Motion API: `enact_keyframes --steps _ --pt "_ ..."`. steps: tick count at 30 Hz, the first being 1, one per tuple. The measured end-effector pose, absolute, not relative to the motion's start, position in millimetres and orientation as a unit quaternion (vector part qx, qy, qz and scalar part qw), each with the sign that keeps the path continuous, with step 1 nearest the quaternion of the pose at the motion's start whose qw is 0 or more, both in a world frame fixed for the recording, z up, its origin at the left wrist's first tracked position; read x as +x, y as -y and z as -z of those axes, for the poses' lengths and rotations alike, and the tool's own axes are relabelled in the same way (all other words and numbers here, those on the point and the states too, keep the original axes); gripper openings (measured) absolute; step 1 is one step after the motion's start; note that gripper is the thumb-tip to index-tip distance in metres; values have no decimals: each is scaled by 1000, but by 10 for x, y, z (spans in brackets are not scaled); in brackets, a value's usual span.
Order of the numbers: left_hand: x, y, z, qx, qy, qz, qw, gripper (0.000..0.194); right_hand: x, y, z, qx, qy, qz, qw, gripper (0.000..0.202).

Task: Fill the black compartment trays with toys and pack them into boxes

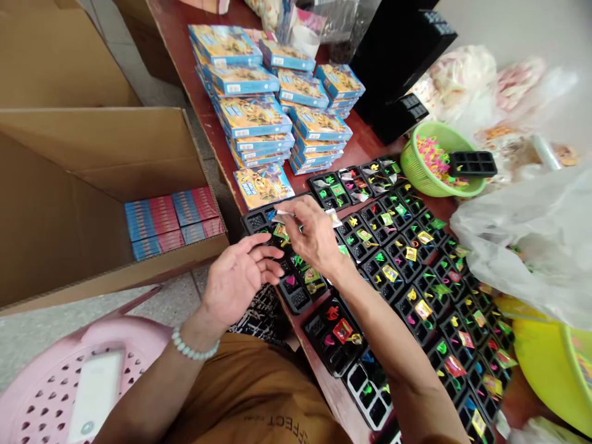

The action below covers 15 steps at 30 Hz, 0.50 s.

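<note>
My right hand (315,237) is closed in a pinch over a black compartment tray (259,220) at the table's left edge. A small white slip (283,213) shows at its fingertips; whether it is paper or a sachet I cannot tell. Palm up, my left hand (238,274) hovers just left of the trays with its fingers apart and nothing in them. Below the right hand, another black tray (298,301) holds small coloured plastic pieces and a sachet. A further tray (335,336) has a red sachet (343,331) in it.
Many filled black trays cover the table's right side. Stacked blue boxes (254,117) stand at the back. A green basket (419,161) holds colourful pieces and a black tray. An open carton (185,154) is at left, above a pink stool (46,376). A yellow tub (541,351) stands right.
</note>
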State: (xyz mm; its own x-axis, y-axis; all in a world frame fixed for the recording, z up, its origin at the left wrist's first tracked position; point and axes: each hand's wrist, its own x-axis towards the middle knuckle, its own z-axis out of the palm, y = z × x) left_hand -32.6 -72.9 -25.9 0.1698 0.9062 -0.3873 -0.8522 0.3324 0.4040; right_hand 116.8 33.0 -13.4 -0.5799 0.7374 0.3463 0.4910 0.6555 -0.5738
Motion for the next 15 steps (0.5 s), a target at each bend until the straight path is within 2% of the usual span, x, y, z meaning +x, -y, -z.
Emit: enact_keyframes --steps 5,9,15 --pt "-495 662 352 21 -396 -610 685 20 846 -570 311 -354 909 -159 154 31" --pt "-475 583 425 5 -391 -601 697 18 770 -497 345 -319 940 -105 59 29" --pt "-451 536 497 16 -385 -600 701 11 772 -409 418 -290 950 -96 62 29"
